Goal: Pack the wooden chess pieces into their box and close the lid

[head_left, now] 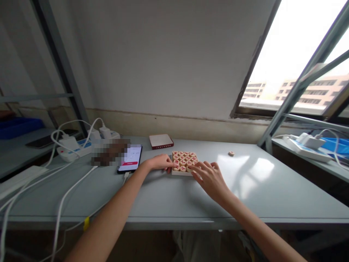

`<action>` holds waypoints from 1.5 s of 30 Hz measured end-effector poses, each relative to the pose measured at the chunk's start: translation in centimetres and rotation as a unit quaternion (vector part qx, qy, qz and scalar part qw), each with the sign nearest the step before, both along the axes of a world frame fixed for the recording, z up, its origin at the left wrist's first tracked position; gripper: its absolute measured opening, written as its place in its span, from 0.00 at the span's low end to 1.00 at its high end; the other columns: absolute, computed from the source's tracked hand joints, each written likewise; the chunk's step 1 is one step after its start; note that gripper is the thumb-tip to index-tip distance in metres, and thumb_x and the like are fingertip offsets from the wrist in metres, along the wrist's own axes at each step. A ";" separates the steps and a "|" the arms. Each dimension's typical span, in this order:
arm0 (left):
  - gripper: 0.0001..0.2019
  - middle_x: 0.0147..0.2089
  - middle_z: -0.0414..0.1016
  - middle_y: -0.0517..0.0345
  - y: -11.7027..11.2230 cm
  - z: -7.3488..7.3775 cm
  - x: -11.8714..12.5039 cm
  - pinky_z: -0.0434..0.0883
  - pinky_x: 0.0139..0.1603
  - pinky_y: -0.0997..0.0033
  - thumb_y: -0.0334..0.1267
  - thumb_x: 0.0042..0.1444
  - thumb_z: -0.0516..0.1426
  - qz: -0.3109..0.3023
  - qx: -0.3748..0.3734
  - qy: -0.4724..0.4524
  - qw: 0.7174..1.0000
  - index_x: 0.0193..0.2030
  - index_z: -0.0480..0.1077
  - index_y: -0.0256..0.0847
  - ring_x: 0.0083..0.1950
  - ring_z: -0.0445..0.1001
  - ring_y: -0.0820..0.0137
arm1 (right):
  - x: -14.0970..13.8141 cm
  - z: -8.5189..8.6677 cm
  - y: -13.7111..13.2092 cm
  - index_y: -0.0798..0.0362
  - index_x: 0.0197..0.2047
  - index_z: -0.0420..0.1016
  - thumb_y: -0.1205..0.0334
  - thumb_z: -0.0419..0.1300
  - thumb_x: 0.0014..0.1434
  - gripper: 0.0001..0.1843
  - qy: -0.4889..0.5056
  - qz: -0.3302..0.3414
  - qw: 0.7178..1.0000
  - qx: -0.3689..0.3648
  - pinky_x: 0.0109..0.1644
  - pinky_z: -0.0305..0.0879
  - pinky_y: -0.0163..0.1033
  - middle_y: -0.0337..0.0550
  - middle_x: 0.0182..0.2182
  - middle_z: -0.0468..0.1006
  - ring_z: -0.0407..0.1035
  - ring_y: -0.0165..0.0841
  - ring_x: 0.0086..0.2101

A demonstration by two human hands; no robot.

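You sat at a long grey table [245, 196] below a bright window [289, 62], and a power strip [73, 149] and a phone [130, 158] were lying toward your left side. Near the middle stood a shallow wooden tray [180, 173], full of round xiangqi pieces [183, 160] packed in rows, and one loose piece [231, 153] lay well apart, beyond the tray on the right. Your left hand [160, 162] lay nearly flat, its fingertips [174, 165] at the left pieces. Your right hand [208, 178] was spread wide over the tray's right corner. Both hands looked open, but I could not tell if any finger had hold of a piece.
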State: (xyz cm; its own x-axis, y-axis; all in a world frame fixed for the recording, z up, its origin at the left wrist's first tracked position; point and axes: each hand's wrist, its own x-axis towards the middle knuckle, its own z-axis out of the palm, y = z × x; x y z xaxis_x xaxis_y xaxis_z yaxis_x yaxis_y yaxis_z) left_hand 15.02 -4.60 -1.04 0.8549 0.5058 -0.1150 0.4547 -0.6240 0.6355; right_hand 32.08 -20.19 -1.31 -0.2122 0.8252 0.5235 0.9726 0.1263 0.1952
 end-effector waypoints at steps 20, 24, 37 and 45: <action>0.26 0.15 0.62 0.62 0.4 0.0 0.0 0.58 0.25 0.76 0.59 0.48 0.46 0.027 -0.049 -0.032 0.998 0.19 0.66 0.35 0.18 0.60 0.76 | 15.8 -1.5 4.9 0.58 0.52 0.62 0.61 0.46 0.55 0.22 0.191 -0.346 0.917 -0.060 0.45 0.56 0.52 0.56 0.53 0.62 0.57 0.48 0.50; 0.23 0.16 0.63 0.62 0.8 -0.3 -0.1 0.60 0.26 0.75 0.54 0.51 0.45 0.075 0.009 -0.065 0.995 0.20 0.65 0.36 0.19 0.61 0.75 | 16.8 -1.4 4.7 0.58 0.43 0.70 0.65 0.45 0.54 0.17 0.208 -0.294 0.930 -0.072 0.44 0.60 0.42 0.54 0.43 0.71 0.66 0.39 0.42; 0.24 0.61 0.51 0.46 2.3 -2.7 0.3 0.46 0.61 0.59 0.35 0.54 0.46 0.227 0.335 -0.017 0.914 0.58 0.50 0.33 0.62 0.47 0.63 | 4.7 0.8 1.7 0.51 0.35 0.71 0.55 0.56 0.50 0.10 0.311 0.173 0.930 -0.091 0.35 0.65 0.37 0.43 0.34 0.74 0.68 0.32 0.33; 0.15 0.49 0.65 0.46 1.5 -1.7 0.1 0.58 0.50 0.62 0.32 0.54 0.48 0.233 0.372 0.018 0.898 0.50 0.61 0.38 0.52 0.62 0.61 | 4.2 -0.5 2.0 0.49 0.35 0.71 0.58 0.56 0.51 0.08 0.329 0.161 0.926 -0.094 0.33 0.65 0.38 0.43 0.34 0.71 0.67 0.30 0.31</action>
